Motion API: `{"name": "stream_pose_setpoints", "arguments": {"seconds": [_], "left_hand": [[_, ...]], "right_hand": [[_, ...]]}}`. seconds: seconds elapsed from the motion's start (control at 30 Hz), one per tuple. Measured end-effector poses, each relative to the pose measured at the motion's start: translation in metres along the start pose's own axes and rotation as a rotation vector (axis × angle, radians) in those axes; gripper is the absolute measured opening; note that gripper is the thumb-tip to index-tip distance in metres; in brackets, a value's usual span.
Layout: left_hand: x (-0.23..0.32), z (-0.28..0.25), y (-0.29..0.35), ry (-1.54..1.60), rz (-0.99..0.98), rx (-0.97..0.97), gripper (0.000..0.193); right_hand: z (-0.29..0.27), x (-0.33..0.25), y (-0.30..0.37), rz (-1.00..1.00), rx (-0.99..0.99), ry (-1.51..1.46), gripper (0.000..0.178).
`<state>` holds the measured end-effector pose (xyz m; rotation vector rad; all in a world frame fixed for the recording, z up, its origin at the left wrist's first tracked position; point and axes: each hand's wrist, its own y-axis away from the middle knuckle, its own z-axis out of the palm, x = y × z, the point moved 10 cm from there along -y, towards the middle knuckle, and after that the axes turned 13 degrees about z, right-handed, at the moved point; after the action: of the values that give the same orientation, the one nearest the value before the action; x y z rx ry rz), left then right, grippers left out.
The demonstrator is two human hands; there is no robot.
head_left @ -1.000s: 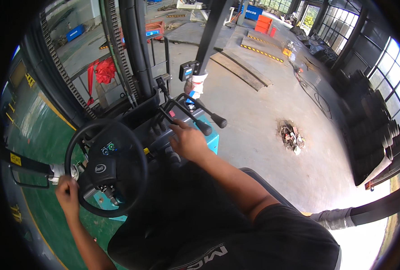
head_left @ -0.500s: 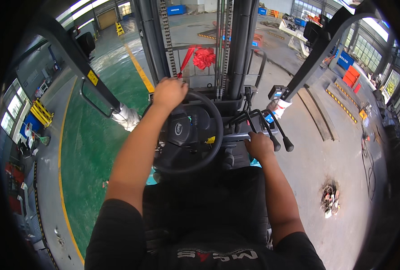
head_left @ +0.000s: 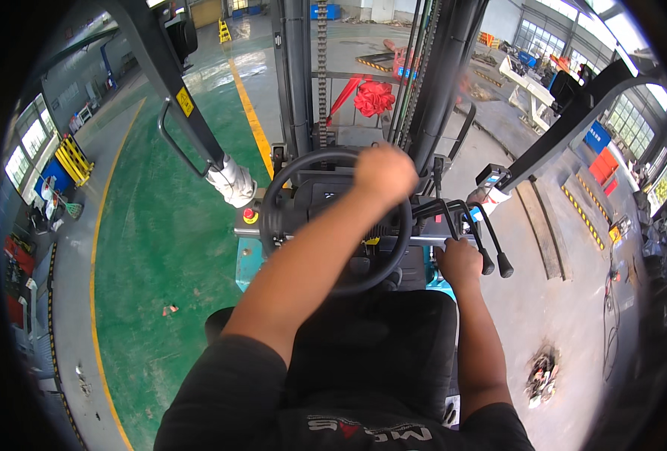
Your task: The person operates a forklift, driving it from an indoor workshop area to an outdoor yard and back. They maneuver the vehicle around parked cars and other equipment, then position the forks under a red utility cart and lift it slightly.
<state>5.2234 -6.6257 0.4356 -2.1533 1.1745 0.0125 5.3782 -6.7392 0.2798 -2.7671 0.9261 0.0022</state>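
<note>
I sit at the controls of a forklift. My left hand (head_left: 386,177) is closed at the upper right of the black steering wheel (head_left: 272,203); the back of the hand hides what its fingers wrap round. The left forearm crosses over the wheel's hub. My right hand (head_left: 460,263) is closed round a bent black control lever (head_left: 446,214), whose end is hidden in the fist. Just right of it stand two more levers with black knobs (head_left: 505,266). A red push button (head_left: 250,216) sits left of the wheel.
Ahead rises the dark mast (head_left: 454,68) with chains and a red ribbon bow (head_left: 375,98). Slanted cab posts (head_left: 168,90) stand on both sides. Green floor (head_left: 161,263) with yellow lines lies left. Metal beams (head_left: 541,229), striped barriers (head_left: 583,212) and a debris-filled hole (head_left: 544,376) are at right.
My left hand has swept rightward from the wheel's upper left to its upper right. The right hand stays at the lever. The whole view has shifted, with the machine lying further right in it.
</note>
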Motion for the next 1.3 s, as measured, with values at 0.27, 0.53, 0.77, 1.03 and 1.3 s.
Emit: {"name": "stream_pose_setpoints", "arguments": {"seconds": [0.27, 0.53, 0.77, 1.03, 1.3], "left_hand": [[-0.094, -0.093, 0.171, -0.098, -0.175, 0.298, 0.025], [0.082, -0.075, 0.190, 0.104, -0.025, 0.415, 0.017], [0.132, -0.034, 0.047, 0.069, 0.088, 0.420, 0.015], [0.036, -0.005, -0.040, -0.048, -0.136, 0.182, 0.024], [0.143, 0.033, -0.183, -0.271, -0.270, 0.268, 0.022]], "right_hand": [[0.008, 0.004, 0.008, 0.052, 0.077, -0.030, 0.036], [0.002, 0.001, -0.005, 0.108, 0.038, -0.016, 0.038], [0.010, 0.041, -0.035, 0.092, 0.067, 0.050, 0.033], [0.002, 0.058, -0.045, -0.020, 0.108, -0.145, 0.036], [0.023, 0.238, -0.200, -0.182, 0.060, -0.209, 0.029]]}}
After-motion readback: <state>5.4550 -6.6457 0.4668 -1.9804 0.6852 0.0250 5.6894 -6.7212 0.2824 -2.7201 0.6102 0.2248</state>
